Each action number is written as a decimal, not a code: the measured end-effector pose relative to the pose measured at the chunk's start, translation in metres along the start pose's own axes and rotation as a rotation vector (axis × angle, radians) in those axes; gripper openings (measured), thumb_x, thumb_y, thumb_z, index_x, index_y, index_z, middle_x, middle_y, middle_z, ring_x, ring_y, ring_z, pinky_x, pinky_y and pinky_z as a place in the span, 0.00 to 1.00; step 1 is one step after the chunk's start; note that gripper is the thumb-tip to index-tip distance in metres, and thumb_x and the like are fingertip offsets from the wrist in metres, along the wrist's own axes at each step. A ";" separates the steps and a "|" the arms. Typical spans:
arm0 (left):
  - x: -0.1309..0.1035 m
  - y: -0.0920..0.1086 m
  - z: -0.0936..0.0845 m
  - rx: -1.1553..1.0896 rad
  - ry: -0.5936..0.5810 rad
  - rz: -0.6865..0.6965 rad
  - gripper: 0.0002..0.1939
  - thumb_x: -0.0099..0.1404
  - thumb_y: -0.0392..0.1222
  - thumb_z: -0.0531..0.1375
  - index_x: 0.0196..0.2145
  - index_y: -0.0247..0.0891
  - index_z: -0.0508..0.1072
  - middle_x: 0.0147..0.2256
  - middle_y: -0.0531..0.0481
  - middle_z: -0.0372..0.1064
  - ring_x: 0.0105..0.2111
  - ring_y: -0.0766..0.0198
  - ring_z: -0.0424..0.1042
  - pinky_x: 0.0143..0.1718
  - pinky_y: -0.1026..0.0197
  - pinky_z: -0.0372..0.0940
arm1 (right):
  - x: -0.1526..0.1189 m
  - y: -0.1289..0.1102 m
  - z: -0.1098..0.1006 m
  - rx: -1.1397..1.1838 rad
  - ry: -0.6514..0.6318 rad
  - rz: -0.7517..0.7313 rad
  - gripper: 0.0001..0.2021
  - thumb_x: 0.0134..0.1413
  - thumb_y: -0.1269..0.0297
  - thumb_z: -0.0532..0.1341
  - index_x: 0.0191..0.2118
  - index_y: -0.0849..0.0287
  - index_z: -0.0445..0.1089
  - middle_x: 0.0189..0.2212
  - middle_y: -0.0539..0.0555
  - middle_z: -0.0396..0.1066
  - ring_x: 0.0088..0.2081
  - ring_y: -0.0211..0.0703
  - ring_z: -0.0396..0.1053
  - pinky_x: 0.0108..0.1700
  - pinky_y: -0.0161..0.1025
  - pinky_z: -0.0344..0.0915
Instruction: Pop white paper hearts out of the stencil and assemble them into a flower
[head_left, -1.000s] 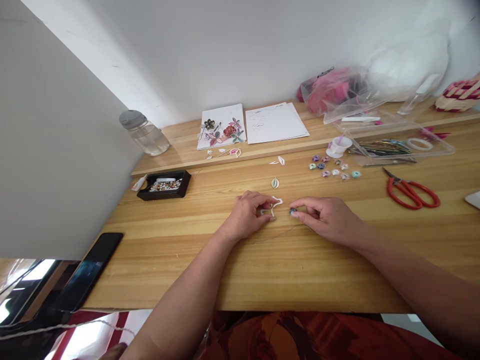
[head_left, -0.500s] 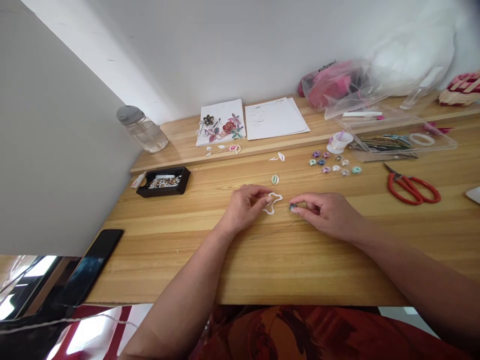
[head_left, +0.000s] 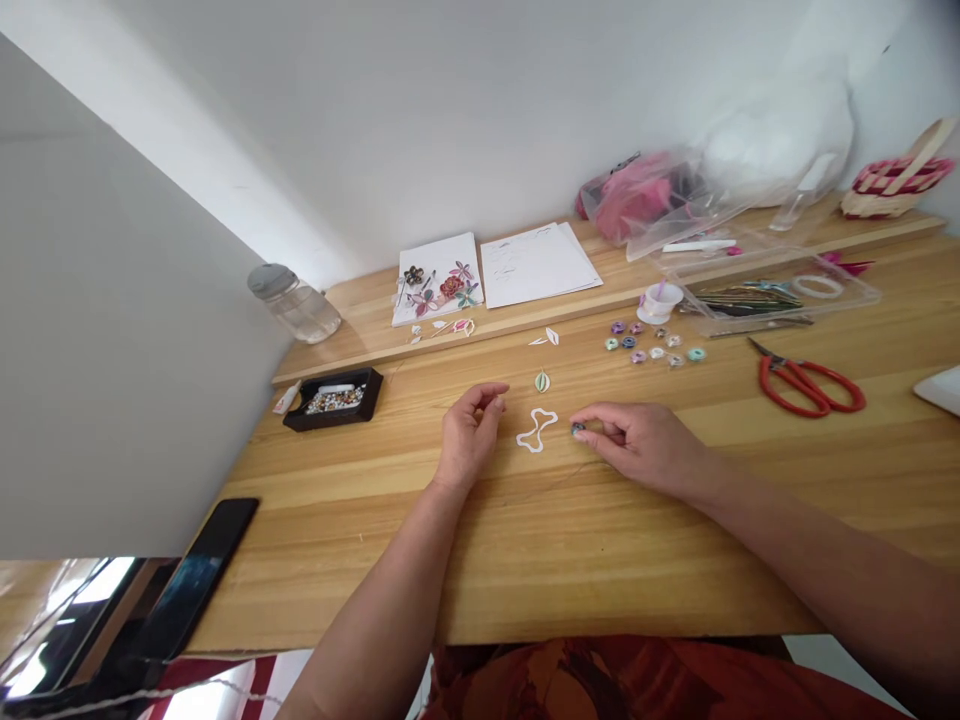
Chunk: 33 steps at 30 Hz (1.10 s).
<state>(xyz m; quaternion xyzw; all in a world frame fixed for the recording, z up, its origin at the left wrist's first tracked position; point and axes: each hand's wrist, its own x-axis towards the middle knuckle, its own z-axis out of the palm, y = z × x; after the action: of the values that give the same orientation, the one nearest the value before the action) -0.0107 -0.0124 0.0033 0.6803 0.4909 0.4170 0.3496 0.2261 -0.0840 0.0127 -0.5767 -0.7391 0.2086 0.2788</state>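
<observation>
My right hand point(head_left: 649, 440) pinches a small dark bobbin point(head_left: 577, 428) between thumb and fingertips. A thin thread point(head_left: 559, 482) runs leftward below it across the wood. To the left, my left hand point(head_left: 471, 435) hovers low over the table, fingers loosely curled and thumb a little apart, with nothing visible in it. Between the two hands lies a white wavy cutout outline point(head_left: 537, 430), touched by neither. Just beyond it sits a small green-and-white leaf piece point(head_left: 542, 380).
Several bobbins point(head_left: 658, 352) and a white spool point(head_left: 660, 302) lie to the right, near red-handled scissors point(head_left: 810, 385) and a clear tray point(head_left: 780, 290). A black bead box point(head_left: 334, 398), phone point(head_left: 217, 560) and bottle point(head_left: 296, 305) stand left. Papers point(head_left: 540, 265) rest on the raised ledge.
My left hand has let go of the white cutout and drawn back to the left. My right hand still holds the bobbin. The camera view has shifted slightly.
</observation>
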 end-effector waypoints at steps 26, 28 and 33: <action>0.096 0.047 0.082 0.958 -0.482 0.513 0.16 0.61 0.27 0.56 0.40 0.42 0.78 0.45 0.42 0.76 0.49 0.49 0.66 0.47 0.46 0.52 | 0.000 -0.002 -0.010 -0.079 0.252 -0.278 0.12 0.64 0.61 0.57 0.46 0.60 0.75 0.31 0.54 0.77 0.31 0.41 0.72 0.36 0.37 0.61; 0.080 0.047 0.074 0.881 -0.567 0.612 0.13 0.63 0.31 0.58 0.42 0.43 0.78 0.48 0.44 0.75 0.51 0.50 0.66 0.48 0.47 0.51 | 0.001 -0.001 -0.017 -0.064 0.369 -0.250 0.12 0.63 0.61 0.58 0.46 0.59 0.75 0.27 0.52 0.75 0.27 0.39 0.68 0.34 0.36 0.60; 0.036 0.052 0.043 0.772 -0.791 0.712 0.21 0.67 0.28 0.51 0.49 0.46 0.76 0.55 0.50 0.73 0.57 0.55 0.64 0.49 0.49 0.51 | 0.005 0.001 -0.032 -0.006 0.589 -0.182 0.11 0.59 0.62 0.61 0.43 0.59 0.77 0.20 0.47 0.67 0.22 0.35 0.61 0.30 0.35 0.58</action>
<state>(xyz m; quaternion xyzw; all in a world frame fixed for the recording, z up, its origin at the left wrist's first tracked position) 0.0543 0.0054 0.0400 0.9797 0.1849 0.0196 0.0751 0.2468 -0.0793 0.0372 -0.5445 -0.6757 0.0042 0.4969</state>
